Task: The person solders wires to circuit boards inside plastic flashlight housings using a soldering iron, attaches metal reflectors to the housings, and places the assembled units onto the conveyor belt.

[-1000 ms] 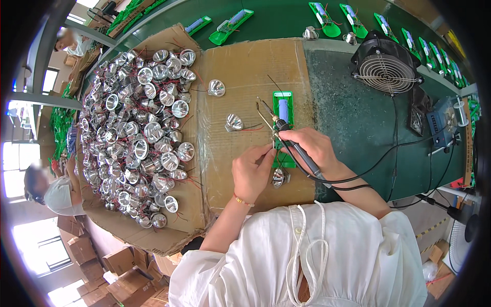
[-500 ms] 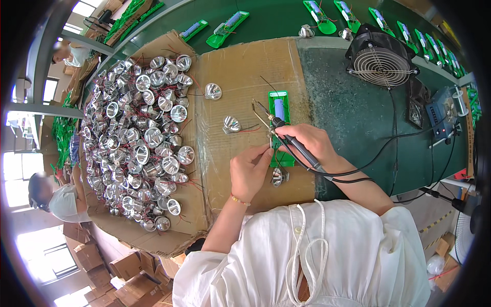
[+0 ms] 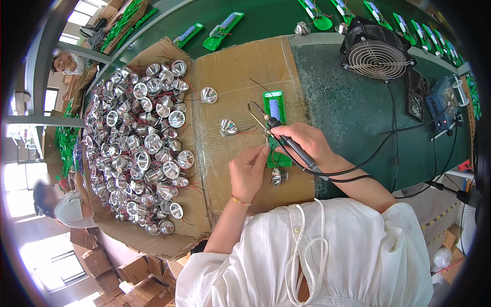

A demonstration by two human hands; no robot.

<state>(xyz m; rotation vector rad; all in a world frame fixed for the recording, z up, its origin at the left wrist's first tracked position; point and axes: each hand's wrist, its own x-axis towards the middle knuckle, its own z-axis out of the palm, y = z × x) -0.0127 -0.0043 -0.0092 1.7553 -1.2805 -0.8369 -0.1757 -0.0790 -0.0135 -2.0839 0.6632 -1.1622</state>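
My right hand (image 3: 308, 145) is closed around a soldering iron (image 3: 295, 148) with a thin metal tube alongside it, its front end pointing up and left. Under it, on the cardboard, lies a green plastic housing (image 3: 286, 159) holding a blue cylindrical battery (image 3: 274, 108). My left hand (image 3: 247, 173) pinches at the housing's left edge; what sits between the fingertips is too small and hidden to make out. Just below the housing rests a silver reflector cup (image 3: 276, 177) with wires running up to it. Two loose reflector cups, one upper (image 3: 208, 95) and one lower (image 3: 228, 127), lie to the left.
A cardboard box (image 3: 180, 246) heaped with wired reflector cups stands at left. At upper right are a black fan (image 3: 377, 57) and a blue soldering station (image 3: 443, 105), its cable crossing the green bench. Several green housings (image 3: 223, 31) line the far side. Two people appear at left.
The view has shifted slightly, moving the bench items a little to the left. Both hands keep nearly the same pose over the housing, the soldering iron still held in the right.
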